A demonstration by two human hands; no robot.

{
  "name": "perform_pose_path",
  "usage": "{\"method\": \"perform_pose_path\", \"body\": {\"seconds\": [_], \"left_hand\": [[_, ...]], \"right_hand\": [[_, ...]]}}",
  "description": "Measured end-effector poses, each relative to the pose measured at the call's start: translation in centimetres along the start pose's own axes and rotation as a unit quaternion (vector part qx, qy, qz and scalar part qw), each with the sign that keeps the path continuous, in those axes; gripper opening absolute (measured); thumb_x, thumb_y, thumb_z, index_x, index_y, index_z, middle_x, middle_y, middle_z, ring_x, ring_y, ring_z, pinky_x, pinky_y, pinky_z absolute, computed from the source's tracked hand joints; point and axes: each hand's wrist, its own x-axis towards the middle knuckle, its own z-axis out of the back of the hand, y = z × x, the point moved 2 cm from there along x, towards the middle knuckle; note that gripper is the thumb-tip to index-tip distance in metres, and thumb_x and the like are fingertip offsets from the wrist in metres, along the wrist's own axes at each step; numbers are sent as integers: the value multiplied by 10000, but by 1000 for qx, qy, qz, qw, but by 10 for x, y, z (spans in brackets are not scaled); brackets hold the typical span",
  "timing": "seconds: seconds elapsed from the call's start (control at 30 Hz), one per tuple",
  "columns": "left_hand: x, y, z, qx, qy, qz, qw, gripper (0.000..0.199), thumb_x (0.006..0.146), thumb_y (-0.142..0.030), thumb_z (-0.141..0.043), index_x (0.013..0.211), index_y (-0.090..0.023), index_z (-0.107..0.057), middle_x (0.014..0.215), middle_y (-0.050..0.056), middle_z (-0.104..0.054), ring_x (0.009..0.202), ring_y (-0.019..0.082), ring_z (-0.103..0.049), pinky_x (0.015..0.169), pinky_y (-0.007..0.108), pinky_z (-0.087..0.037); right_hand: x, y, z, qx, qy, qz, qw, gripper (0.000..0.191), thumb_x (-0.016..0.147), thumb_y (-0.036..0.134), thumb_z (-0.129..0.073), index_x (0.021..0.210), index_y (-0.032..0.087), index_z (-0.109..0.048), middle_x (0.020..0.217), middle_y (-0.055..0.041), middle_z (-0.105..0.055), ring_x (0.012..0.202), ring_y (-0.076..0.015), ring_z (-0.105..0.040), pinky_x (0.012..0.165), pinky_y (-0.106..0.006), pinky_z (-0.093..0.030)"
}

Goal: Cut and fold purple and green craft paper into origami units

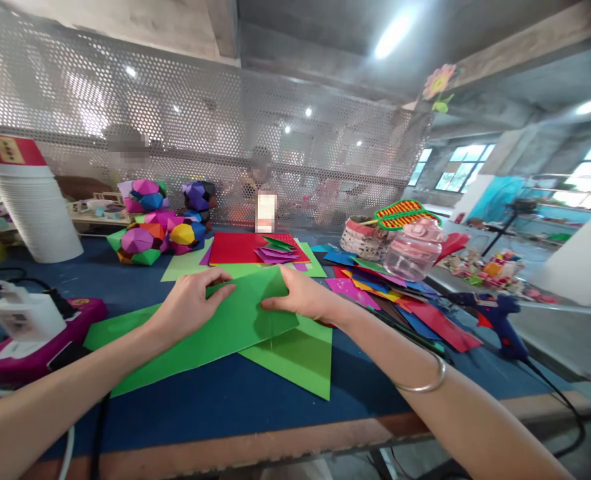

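A long sheet of green paper (200,337) slants across the front of the table, its right end raised a little. Along its upper edge my left hand (195,298) is closed, thumb and fingers gripping the sheet. My right hand (300,295) pinches the same paper near its right corner, thumb in front and fingers behind. Under it lies a lighter green sheet (300,367) on the blue tabletop. Just beyond my hands, folded purple and green paper pieces (277,252) rest on a red sheet (230,248).
Paper polyhedra (143,240) and stacked paper cups (38,207) stand at left, near a power strip (83,323). At right are coloured paper scraps (400,293), a clear bottle (413,250), a woven basket (363,237) and a corded glue gun (498,317). A perforated screen (300,120) stands behind.
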Motion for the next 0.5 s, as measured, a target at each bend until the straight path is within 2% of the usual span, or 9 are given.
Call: {"method": "perform_pose_path", "body": {"seconds": [0.1,0.17,0.23,0.3,0.4,0.5], "left_hand": [[0,2,0,-4,-4,-7,1000,274,895,-452,-539,930,-210,-664,898,25,-753,817,236,-681,709,304,-459],[1,3,0,-1,-2,-9,1000,274,902,-447,-538,946,-206,-661,922,34,-753,844,244,-684,731,313,-466],[1,4,2,14,1,-6,1000,284,908,-453,-535,964,-202,-656,940,45,-752,850,251,-686,738,323,-471],[1,3,4,39,-2,-1,999,299,918,-465,-523,996,-204,-648,961,50,-751,825,251,-684,732,330,-474],[2,-1,10,83,-19,4,996,325,946,-481,-494,1066,-210,-626,986,55,-744,797,253,-678,732,343,-477],[1,-7,18,149,-86,-42,984,351,976,-455,-488,1193,-194,-580,1112,97,-700,998,300,-653,883,408,-460]], "right_hand": [[1,-3,4,67,40,-4,997,373,760,382,-778,1039,194,-619,967,-46,-732,889,-215,-693,792,-361,-571],[3,-5,8,48,36,8,998,203,817,346,-703,924,192,-622,823,-11,-698,785,-191,-673,718,-337,-557],[6,-6,15,-14,-19,21,1000,137,853,318,-634,809,196,-590,705,16,-629,660,-157,-603,645,-310,-513],[7,-7,22,-79,-94,38,992,169,866,309,-588,741,202,-548,642,31,-560,598,-137,-516,625,-300,-470],[8,-4,32,-119,-178,80,974,166,870,321,-534,765,198,-572,679,10,-571,657,-157,-512,684,-314,-463],[6,0,41,-117,-257,121,952,194,870,342,-502,866,192,-626,796,-33,-634,785,-200,-564,753,-326,-465]]}}
